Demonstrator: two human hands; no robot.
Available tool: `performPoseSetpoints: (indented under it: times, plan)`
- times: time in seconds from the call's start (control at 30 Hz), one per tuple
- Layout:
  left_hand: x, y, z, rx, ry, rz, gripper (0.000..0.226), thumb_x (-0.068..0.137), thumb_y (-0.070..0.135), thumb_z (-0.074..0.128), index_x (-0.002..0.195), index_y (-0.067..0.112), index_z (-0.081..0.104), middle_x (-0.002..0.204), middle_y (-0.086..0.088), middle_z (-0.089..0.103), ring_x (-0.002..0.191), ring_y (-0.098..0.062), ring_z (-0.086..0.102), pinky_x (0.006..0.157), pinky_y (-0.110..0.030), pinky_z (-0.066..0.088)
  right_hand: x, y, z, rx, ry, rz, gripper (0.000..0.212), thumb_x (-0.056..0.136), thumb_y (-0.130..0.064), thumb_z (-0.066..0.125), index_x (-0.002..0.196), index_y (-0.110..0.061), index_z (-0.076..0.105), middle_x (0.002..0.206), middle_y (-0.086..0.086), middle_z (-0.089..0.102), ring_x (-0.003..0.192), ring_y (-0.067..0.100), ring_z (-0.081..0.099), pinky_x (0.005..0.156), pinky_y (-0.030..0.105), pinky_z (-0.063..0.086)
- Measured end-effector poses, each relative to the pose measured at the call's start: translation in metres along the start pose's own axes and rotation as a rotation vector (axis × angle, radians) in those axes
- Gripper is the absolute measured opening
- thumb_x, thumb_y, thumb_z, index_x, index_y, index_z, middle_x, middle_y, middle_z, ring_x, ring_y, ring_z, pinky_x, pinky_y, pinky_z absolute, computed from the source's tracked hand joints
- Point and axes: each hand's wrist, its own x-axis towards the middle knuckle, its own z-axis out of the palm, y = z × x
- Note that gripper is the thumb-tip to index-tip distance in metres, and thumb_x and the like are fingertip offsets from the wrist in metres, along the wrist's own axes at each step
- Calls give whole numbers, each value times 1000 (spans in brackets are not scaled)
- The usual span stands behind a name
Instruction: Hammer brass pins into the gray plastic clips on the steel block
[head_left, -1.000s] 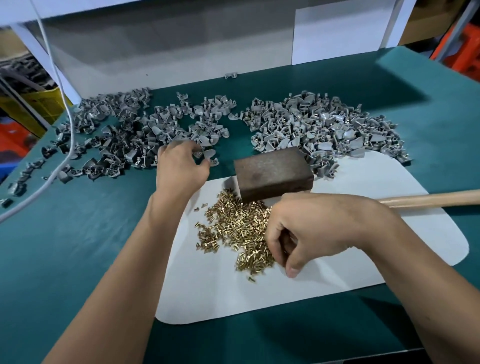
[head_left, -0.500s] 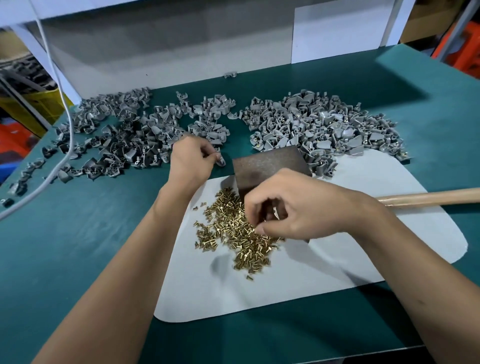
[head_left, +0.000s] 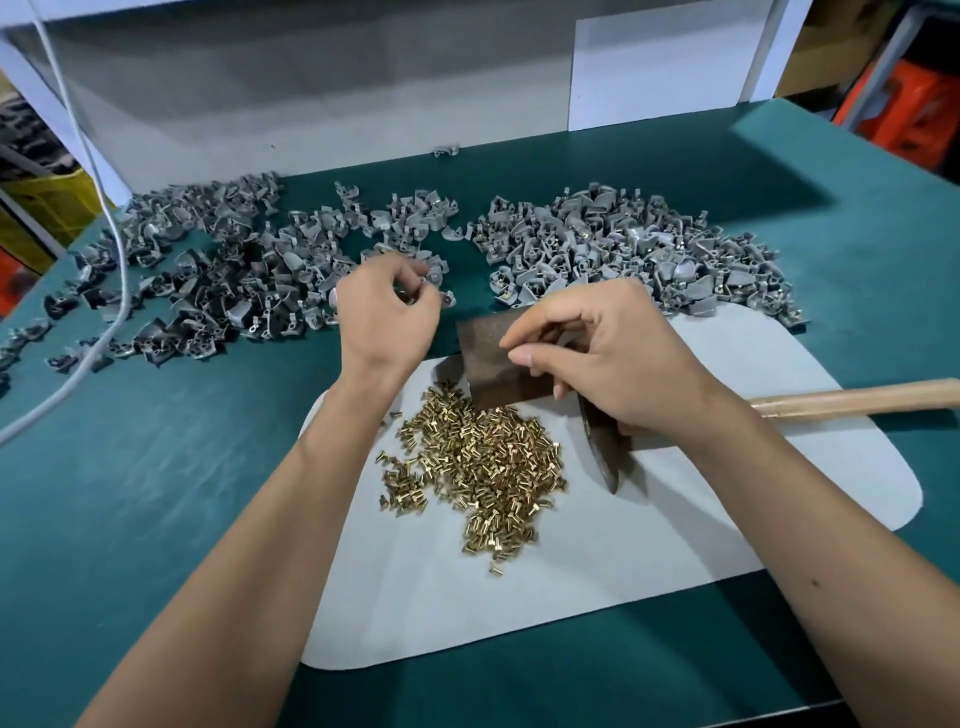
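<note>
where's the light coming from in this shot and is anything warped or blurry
Head view: light comes from above and somewhat behind, throwing a broad shadow from the back panel onto the green table; the wide lens bows the table edges; the brass pins look sharp, while the far corners and the hammer handle at the frame edge look softer.

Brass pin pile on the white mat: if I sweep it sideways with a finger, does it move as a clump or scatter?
Likely scatters. The brass pins lie loose, with strays already off the edge of the heap. They look like small headed cylinders, so some would probably roll, curving around their heads. The white mat looks flat and rimless, so nothing would stop them.
</note>
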Motion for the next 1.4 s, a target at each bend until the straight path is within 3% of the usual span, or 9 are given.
performPoseSetpoints:
  times: [0.17, 0.33, 0.43, 0.6, 0.7, 0.9, 1.0, 1.17, 1.4]
  plan:
    - [-1, -9, 7, -36, 30, 10, 12, 82, 9, 70, 70, 8, 65, 78, 3, 73, 77, -10, 71, 67, -32, 60, 1, 3, 1, -15, 58, 3, 17, 88, 0, 76, 98, -13, 81, 80, -1, 76, 61, 20, 71, 53, 37, 61]
    - [-7, -9, 3, -138, 120, -16, 23, 83, 15, 84, 99, 19, 69, 82, 6, 68, 75, -16, 65, 71, -34, 59, 1, 6, 0, 46, 132, 38, 18, 88, 3, 75, 102, -7, 80, 81, 4, 77, 71, 16, 75, 54, 35, 62]
    - [-10, 4, 0, -179, 159, 66, 18, 86, 15, 81, 102, 17, 75, 85, 1, 71, 76, -18, 68, 71, -36, 60, 3, 8, -1, 72, 161, 52, 18, 89, 6, 73, 102, -5, 79, 80, 5, 76, 72, 18, 76, 58, 34, 63]
    - [-22, 34, 8, -420, 52, 73, 10, 91, 8, 72, 98, 12, 77, 92, -6, 76, 85, -19, 75, 80, -42, 63, 4, 10, -1, 49, 205, 59, 19, 90, 8, 70, 102, -4, 79, 82, 4, 76, 73, 16, 75, 60, 31, 63]
    - [-31, 47, 14, -551, 17, 66, 16, 92, 1, 67, 99, 14, 75, 89, -6, 78, 86, -16, 77, 82, -32, 62, 6, 9, 0, 0, 290, 35, 18, 91, 6, 69, 99, -6, 79, 80, 2, 75, 67, 14, 74, 59, 27, 62]
    - [-42, 52, 23, -545, 2, 110, 13, 87, 5, 77, 96, 14, 77, 93, 0, 78, 90, -15, 76, 86, -36, 62, 6, 6, -1, -187, 403, -67, 12, 90, -4, 73, 97, -12, 80, 90, -1, 71, 71, 6, 67, 61, 13, 52]
    - [-45, 51, 24, -566, -19, 132, 12, 85, 10, 81, 93, 18, 78, 90, 5, 78, 88, -15, 76, 83, -33, 62, 8, 7, 1, -266, 429, -111, 8, 88, -6, 75, 94, -9, 79, 92, 0, 69, 87, 8, 63, 78, 16, 49]
    - [-48, 51, 28, -639, -131, 138, 15, 89, 6, 77, 102, 13, 78, 96, -2, 79, 95, -19, 76, 89, -46, 62, 9, 11, 4, -272, 464, -110, 6, 88, -6, 74, 94, -8, 77, 92, 0, 69, 89, 12, 64, 81, 24, 51]
    - [-46, 51, 23, -666, -247, 138, 39, 79, -4, 82, 111, 17, 75, 103, 0, 78, 93, -17, 76, 87, -27, 59, 11, 16, 5, -283, 500, -86, 10, 88, -4, 72, 96, -8, 78, 93, -1, 71, 89, 10, 66, 83, 23, 52]
